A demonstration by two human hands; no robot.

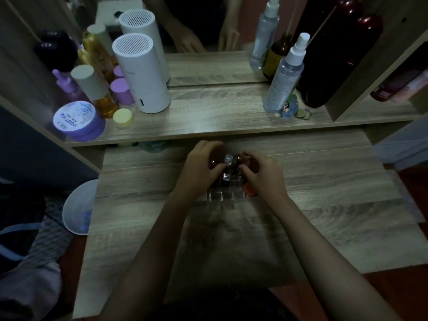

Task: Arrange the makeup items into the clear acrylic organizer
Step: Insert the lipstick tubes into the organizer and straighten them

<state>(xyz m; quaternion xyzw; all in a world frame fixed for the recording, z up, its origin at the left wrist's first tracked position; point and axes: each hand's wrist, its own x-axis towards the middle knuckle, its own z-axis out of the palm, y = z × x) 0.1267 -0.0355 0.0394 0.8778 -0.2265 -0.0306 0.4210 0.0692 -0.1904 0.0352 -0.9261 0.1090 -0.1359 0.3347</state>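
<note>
The clear acrylic organizer (221,196) sits mid-table, its front row of small square cells visible between my wrists. A slim tube with a clear round cap (228,159) stands upright in a rear cell, with darker items around it that are too dim to identify. My left hand (201,167) curls around the organizer's left side, fingertips touching the capped tube. My right hand (261,173) reaches in from the right, fingers pinched near the dark items beside the tube. An orange-red item (249,190) shows under my right palm.
The raised shelf (208,126) behind carries a purple jar (77,119), a yellow-lidded pot (123,117), amber bottles, a white cylinder (143,75) on the left, and spray bottles (284,75) on the right before a mirror. A white bowl (80,207) sits off the table's left edge.
</note>
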